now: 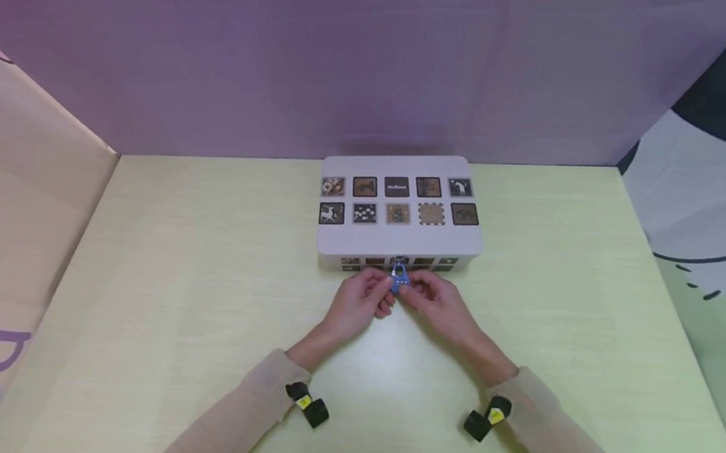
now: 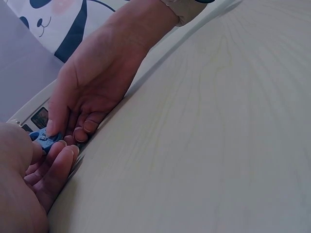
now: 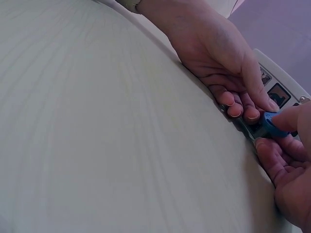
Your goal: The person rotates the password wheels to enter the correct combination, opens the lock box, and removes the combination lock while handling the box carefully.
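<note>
A small blue padlock with dials on its face is at the front side of a white box printed with small pictures. The left hand pinches the padlock's left side, and the right hand pinches its right side. In the left wrist view the padlock shows between the thumbs and fingertips of both hands. From the right wrist view, its blue body is partly covered by the fingers. Whether the shackle is locked, I cannot tell.
The box stands at the back of a pale wooden table, close to a purple cloth wall. Printed cloth panels rise at the left and right sides. Each wrist wears a black strap with a small camera.
</note>
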A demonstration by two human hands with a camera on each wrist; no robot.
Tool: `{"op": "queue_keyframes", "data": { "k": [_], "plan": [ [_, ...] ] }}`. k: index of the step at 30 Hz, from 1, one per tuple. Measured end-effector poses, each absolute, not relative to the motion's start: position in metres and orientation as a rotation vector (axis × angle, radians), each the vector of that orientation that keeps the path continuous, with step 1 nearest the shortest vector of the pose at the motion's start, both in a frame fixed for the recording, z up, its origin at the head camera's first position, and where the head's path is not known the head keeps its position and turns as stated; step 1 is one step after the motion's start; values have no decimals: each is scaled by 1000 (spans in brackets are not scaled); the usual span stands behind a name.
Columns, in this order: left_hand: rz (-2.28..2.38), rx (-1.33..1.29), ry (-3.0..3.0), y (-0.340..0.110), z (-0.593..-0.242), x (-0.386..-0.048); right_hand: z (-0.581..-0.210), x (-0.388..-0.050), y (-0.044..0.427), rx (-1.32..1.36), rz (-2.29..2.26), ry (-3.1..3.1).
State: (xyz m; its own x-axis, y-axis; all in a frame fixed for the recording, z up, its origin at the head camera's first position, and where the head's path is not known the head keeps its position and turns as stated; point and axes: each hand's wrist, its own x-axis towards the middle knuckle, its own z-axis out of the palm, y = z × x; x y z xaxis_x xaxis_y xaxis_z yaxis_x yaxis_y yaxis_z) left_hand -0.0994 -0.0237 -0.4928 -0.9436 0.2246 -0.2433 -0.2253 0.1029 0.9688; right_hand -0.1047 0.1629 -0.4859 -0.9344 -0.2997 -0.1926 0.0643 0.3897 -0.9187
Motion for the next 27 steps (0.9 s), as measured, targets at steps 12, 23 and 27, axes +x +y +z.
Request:
{"op": "queue_keyframes", "data": {
  "k": [12,23,27],
  "plan": [
    [1915,-4,2043,-23,-492,-100,-488,-107,164,-195,-1586,2301],
    [1913,-8,2042,-23,-492,-100,-485,-105,163,-180,-1587,2294],
    [1907,-3,2050,-23,-491,-99,-485,-105,163,-185,-1583,2295]
  ]
}}
